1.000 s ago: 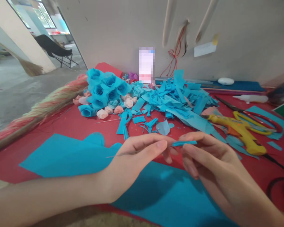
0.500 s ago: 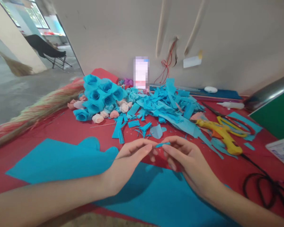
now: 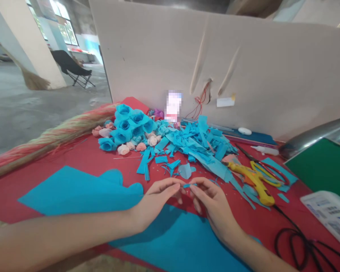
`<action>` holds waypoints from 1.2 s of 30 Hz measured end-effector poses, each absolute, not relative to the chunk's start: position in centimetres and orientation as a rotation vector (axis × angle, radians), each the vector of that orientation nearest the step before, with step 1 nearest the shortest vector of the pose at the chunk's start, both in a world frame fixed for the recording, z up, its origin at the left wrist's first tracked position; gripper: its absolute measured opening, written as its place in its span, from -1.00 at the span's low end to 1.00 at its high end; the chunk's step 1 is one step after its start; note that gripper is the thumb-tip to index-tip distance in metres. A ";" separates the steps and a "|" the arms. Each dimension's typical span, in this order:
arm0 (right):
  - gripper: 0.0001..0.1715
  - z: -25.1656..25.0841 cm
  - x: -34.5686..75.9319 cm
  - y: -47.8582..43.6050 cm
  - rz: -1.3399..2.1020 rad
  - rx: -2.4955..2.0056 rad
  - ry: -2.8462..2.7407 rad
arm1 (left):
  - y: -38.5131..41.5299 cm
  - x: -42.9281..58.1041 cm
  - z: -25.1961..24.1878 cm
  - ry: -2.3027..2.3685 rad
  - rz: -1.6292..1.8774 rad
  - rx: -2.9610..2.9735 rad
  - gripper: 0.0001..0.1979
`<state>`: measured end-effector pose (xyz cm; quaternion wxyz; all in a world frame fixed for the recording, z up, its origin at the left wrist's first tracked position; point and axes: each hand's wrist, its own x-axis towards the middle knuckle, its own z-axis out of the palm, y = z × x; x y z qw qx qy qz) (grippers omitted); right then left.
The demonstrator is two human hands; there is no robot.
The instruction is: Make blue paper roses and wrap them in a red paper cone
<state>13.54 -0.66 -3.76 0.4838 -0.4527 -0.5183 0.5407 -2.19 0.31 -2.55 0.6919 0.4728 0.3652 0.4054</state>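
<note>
Your left hand [image 3: 158,198] and right hand [image 3: 212,202] are pinching a small blue strip [image 3: 190,185] between closed fingertips; paper roses [image 3: 130,126] are lying at eleven o'clock. A yellow glue gun [image 3: 255,181] is resting at two o'clock.

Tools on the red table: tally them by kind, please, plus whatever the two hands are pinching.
Yellow glue gun: 1
Scissors: 1
White glue bottle: 1
Blue paper strip, pinched between left hand and right hand: 1
Total: 4
The loose blue scraps behind are too heaped to count.
</note>
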 end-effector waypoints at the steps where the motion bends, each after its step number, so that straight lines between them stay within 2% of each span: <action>1: -0.74 -3.8 13.5 -0.7 1.316 -1.099 -1.266 | 0.3 -2.2 -2.5 0.818 0.906 1.055 -0.82; 13: -0.64 -3.2 13.1 -0.9 1.263 -1.194 -1.255 | 0.0 -2.4 -1.6 0.873 0.915 1.062 -0.84; 22: -0.63 -2.5 12.8 -1.0 1.230 -1.219 -1.258 | 0.0 -2.6 -1.7 0.874 0.902 1.094 -0.79; 36: -0.63 -2.5 13.0 -1.2 1.224 -1.241 -1.259 | -0.3 -2.5 -1.4 0.843 0.904 1.110 -0.81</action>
